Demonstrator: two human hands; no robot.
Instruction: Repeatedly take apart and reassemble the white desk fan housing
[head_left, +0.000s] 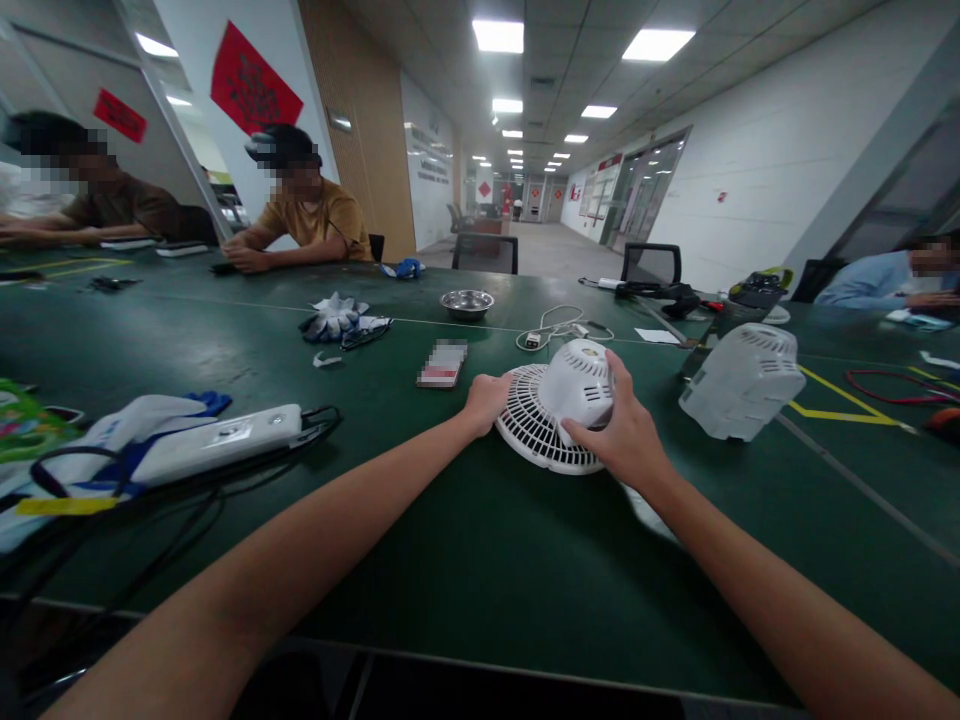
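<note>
A round white fan grille (pixel 529 425) lies on the green table, and a white motor housing (pixel 574 385) with vent slots sits on top of it. My left hand (pixel 487 402) is closed on the grille's left edge. Around the right side of the housing, my right hand (pixel 619 425) is wrapped, thumb in front and fingers behind. A white cable (pixel 559 328) lies just behind the grille. To the right stands a white slotted plastic part (pixel 742 385). Something pale, partly hidden by my right forearm, lies below the grille.
A phone (pixel 442 364), a metal bowl (pixel 466 304) and gloves (pixel 337 318) lie ahead and left. On the left is a white power strip (pixel 221 440) with black cables. A dark tool (pixel 754 290) stands at the back right. Several people sit around the green table (pixel 450 560).
</note>
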